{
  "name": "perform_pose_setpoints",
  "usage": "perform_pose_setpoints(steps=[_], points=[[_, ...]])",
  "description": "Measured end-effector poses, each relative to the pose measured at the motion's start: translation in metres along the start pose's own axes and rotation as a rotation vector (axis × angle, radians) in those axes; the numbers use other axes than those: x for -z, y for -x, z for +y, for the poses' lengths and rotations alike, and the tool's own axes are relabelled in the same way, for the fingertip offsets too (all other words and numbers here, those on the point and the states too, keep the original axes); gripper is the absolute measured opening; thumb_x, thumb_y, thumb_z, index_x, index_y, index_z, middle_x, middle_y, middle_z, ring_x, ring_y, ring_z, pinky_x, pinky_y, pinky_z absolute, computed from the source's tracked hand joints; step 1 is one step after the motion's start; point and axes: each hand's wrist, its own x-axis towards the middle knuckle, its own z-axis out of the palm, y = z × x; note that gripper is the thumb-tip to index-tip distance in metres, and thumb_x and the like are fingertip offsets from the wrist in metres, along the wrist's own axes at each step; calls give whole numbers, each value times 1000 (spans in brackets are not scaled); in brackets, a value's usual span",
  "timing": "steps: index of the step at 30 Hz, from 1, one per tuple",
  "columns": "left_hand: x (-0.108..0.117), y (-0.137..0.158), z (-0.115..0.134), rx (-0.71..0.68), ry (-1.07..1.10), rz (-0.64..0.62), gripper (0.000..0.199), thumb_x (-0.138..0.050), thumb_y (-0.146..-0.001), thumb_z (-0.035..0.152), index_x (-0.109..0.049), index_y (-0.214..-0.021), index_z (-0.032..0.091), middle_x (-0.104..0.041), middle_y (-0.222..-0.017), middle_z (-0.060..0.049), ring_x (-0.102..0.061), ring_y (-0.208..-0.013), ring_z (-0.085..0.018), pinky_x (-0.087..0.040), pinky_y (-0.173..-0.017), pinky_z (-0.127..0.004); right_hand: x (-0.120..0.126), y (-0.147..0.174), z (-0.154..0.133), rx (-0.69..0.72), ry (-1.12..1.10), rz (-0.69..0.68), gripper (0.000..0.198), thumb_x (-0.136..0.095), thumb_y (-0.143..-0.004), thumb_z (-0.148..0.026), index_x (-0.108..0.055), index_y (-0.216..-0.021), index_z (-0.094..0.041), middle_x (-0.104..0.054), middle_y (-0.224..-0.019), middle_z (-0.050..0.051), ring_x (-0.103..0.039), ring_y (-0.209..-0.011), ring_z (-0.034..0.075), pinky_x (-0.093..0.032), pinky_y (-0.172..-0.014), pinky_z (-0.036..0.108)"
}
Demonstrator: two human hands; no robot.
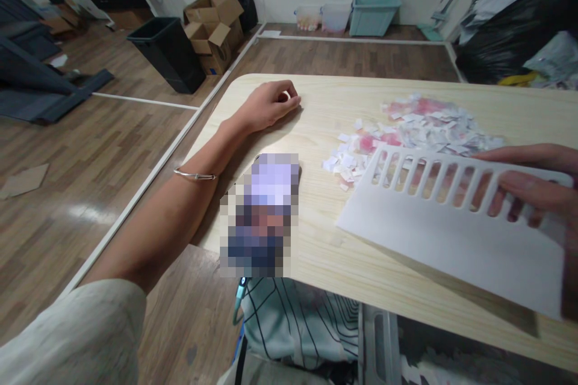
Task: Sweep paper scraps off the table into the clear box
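My right hand (542,192) grips a white slotted panel (433,228) by its right end, thumb on top and fingers showing through the slots. The panel is held tilted over the light wooden table (325,240); a row of long slots runs along its far edge. Just beyond it lies a loose pile of small white and pink paper-like pieces (433,126), partly hidden by the panel. My left hand (273,105) rests at the table's left side, its fingers curled in to the thumb with nothing seen in them. A pixelated phone-like thing (266,210) lies nearer me.
A teal cable (239,301) hangs below the table's near edge, beside a patterned cloth (298,319). Under the table is a grey crate (378,343) with white scraps. A black bin (169,54), cardboard boxes (214,30) and a teal tub (374,14) stand beyond.
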Motion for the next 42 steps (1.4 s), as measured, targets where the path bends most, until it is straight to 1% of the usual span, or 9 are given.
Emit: perform_pose_setpoints(steps=[8, 15, 17, 25, 29, 32, 35, 39, 42], points=[[0, 0, -2, 12, 29, -4, 9, -73, -91, 27, -71, -96, 19, -65, -74, -4, -59, -77, -20, -45, -71, -35, -5, 2, -8, -61, -45, -2, 21, -89, -56, -39, -80, -71, -28, -64, -57, 2, -47, -41, 16, -28, -40, 31], [0, -1, -2, -4, 9, 4, 11, -73, -92, 31, -70, -92, 20, -62, -71, -3, -56, -72, -18, -43, -68, -35, 1, 1, 12, 169, 127, -19, 23, -80, -76, -33, -90, -96, -30, -79, -85, 6, -59, -59, 18, -36, -50, 32], [0, -1, -2, -5, 5, 1, 13, -73, -92, 33, -70, -92, 20, -61, -69, -2, -54, -70, -18, -43, -67, -35, 3, 2, 14, 183, 138, 1, 24, -81, -77, -33, -91, -99, -30, -77, -80, 5, -58, -58, 18, -36, -50, 32], [1, 0, -1, 7, 29, 0, 13, -74, -90, 30, -69, -97, 20, -64, -73, -4, -57, -75, -20, -43, -69, -35, 2, 3, -2, 50, 34, -22, 15, -86, -71, -40, -82, -80, -29, -74, -71, 5, -52, -49, 17, -34, -45, 32], [0, 0, -2, 10, 37, 1, 13, -75, -90, 28, -70, -98, 20, -64, -74, -4, -59, -77, -20, -43, -70, -35, -2, 3, -4, 26, -5, -51, 24, -93, -60, -46, -80, -70, -28, -76, -72, 6, -53, -48, 17, -32, -42, 30], [0, -1, -2, 18, 37, 2, 12, -75, -90, 27, -70, -97, 19, -64, -74, -4, -59, -78, -20, -43, -69, -35, -3, 3, -3, -57, -83, -110, 25, -96, -52, -39, -81, -69, -28, -81, -81, 8, -61, -51, 20, -36, -41, 30], [0, -1, -2, 26, 33, -7, 10, -75, -90, 27, -70, -93, 20, -64, -74, -4, -58, -76, -20, -44, -69, -35, -3, 4, -6, -124, -129, -89, 21, -92, -50, -32, -82, -67, -29, -76, -69, 6, -56, -43, 19, -32, -38, 29], [1, -1, -2, 20, 40, -16, 9, -74, -91, 28, -70, -94, 20, -65, -74, -5, -59, -77, -20, -45, -70, -36, -2, 3, -7, -76, -79, -28, 16, -85, -54, -32, -83, -69, -29, -67, -57, 3, -49, -38, 17, -28, -37, 28], [0, -1, -1, 19, 45, -14, 10, -74, -91, 27, -69, -96, 20, -65, -75, -5, -59, -79, -21, -45, -71, -35, 0, 3, 1, 29, -29, -101, 14, -84, -61, -32, -86, -75, -29, -76, -70, 5, -58, -48, 18, -35, -41, 29]])
